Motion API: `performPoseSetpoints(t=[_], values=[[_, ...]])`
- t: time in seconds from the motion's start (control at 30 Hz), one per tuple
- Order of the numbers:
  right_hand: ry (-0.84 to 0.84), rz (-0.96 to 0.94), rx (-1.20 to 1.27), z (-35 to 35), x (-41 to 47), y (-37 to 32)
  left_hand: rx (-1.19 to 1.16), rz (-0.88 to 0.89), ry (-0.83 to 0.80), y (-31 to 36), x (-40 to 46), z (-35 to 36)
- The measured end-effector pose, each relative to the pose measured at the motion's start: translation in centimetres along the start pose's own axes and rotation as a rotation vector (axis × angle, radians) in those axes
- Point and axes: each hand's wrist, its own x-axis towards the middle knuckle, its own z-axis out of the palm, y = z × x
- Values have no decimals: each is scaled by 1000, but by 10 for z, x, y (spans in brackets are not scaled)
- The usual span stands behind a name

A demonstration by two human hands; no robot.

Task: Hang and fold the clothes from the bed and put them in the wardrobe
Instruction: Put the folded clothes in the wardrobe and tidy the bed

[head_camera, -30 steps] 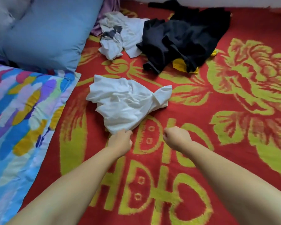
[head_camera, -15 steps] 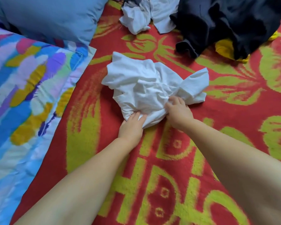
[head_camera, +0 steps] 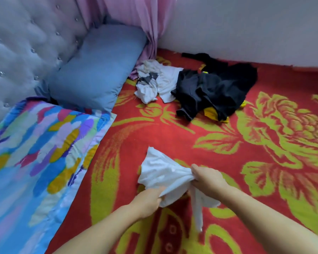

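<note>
A crumpled white garment (head_camera: 162, 173) is lifted off the red and yellow bed cover (head_camera: 228, 143). My left hand (head_camera: 147, 200) grips its lower edge. My right hand (head_camera: 207, 179) grips a bunched part of it, and a strip of the cloth hangs down below that hand. Further back on the bed lie a white and grey garment (head_camera: 154, 81) and a heap of black clothes (head_camera: 215, 88) with something yellow (head_camera: 210, 113) under it.
A blue pillow (head_camera: 97, 68) leans on the grey padded headboard (head_camera: 26, 43) at the back left. A colourful pillow (head_camera: 35, 153) lies at the left. A pink curtain (head_camera: 136, 19) and a pale wall (head_camera: 246, 28) border the bed's far side.
Both hands reached the white garment, took hold of it and pulled it up and toward me. The view has tilted up, so the headboard and wall now show.
</note>
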Motion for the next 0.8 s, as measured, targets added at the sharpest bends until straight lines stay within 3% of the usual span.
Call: performPoseSetpoints(t=[0.27, 0.5, 0.6, 0.73, 0.8], values=[[302, 109, 108, -145, -90, -1, -95, 229, 190, 123, -63, -109], [626, 94, 146, -237, -193, 21, -73, 476, 155, 246, -126, -125], [701, 44, 284, -260, -231, 34, -203, 503, 156, 288, -138, -121], [723, -76, 516, -274, -271, 44, -194, 466, 423, 323, -128, -113], [739, -125, 614, -274, -285, 53, -313, 369, 351, 337, -122, -102]])
